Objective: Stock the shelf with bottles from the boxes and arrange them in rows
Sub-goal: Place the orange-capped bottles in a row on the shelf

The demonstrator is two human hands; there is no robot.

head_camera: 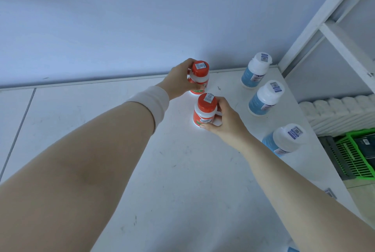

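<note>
Setting down two red bottles at once is the step you are in, and it starts a second row on the shelf (182, 180). Your left hand (178, 79) has its fingers curled round the far red bottle (200, 73), gripping it just under the cap, close to the wall (142, 18). Your right hand (227, 123) wraps the near red bottle (205, 107) from its right side, thumb low by the label. Both bottles are upright, one behind the other with a small gap between them. Their bases look to be at the board, though I cannot tell whether they rest on it fully or hang just above.

To their right a first row stands: the back blue bottle (256, 71), the middle blue bottle (264, 99) and the front blue bottle (284, 140), running from the wall toward you and spaced apart. A green basket (359, 156) sits lower down, beyond the shelf's right edge.

By my reading the task is at an early stage, with only five bottles in view on the board. The next move calls for you to seat both bases flat and check that the red pair runs parallel to the blue row. Then open your fingers straight out so you neither drag nor tip a bottle. Mind your right forearm, which lies near the front blue bottle.
</note>
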